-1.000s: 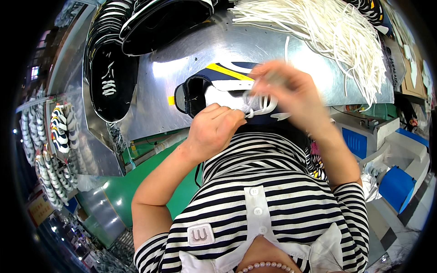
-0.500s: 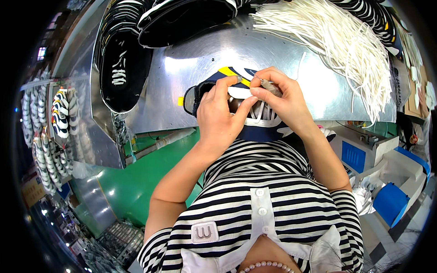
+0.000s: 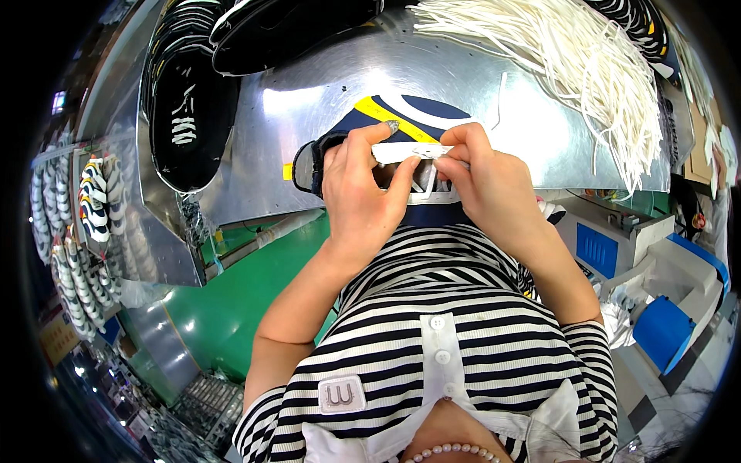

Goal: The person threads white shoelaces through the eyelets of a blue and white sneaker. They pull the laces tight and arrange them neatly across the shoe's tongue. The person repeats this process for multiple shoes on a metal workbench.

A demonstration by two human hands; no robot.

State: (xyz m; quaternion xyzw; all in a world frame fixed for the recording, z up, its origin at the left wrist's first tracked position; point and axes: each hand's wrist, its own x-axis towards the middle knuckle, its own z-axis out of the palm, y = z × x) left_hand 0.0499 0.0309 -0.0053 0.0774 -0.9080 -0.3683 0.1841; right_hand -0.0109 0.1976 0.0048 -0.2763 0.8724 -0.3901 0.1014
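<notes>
A navy shoe upper [image 3: 351, 121] with a yellow stripe and white trim rests on the metal table's near edge, its dark collar toward the left. White shoelaces [image 3: 424, 184] cross its opening. My left hand [image 3: 361, 197] is closed on the upper, thumb inside the opening and fingers over the far side. Between my hands, the white eyelet strip [image 3: 401, 152] is turned up into sight. My right hand [image 3: 490, 181] pinches at the strip's right end. Whatever lies between those fingertips is too small to make out.
White laces [image 3: 563, 77] form a big heap at the table's [image 3: 293, 154] back right, with a loose lace [image 3: 502, 100] beside it. Black shoe uppers [image 3: 193, 131] are stacked at the left. Right of me is a grey machine with blue parts [image 3: 664, 332].
The upper has tilted, so its white eyelet strip now shows between my hands. My right hand has shifted slightly down and right, and its fingertips have moved from above the strip to its right end.
</notes>
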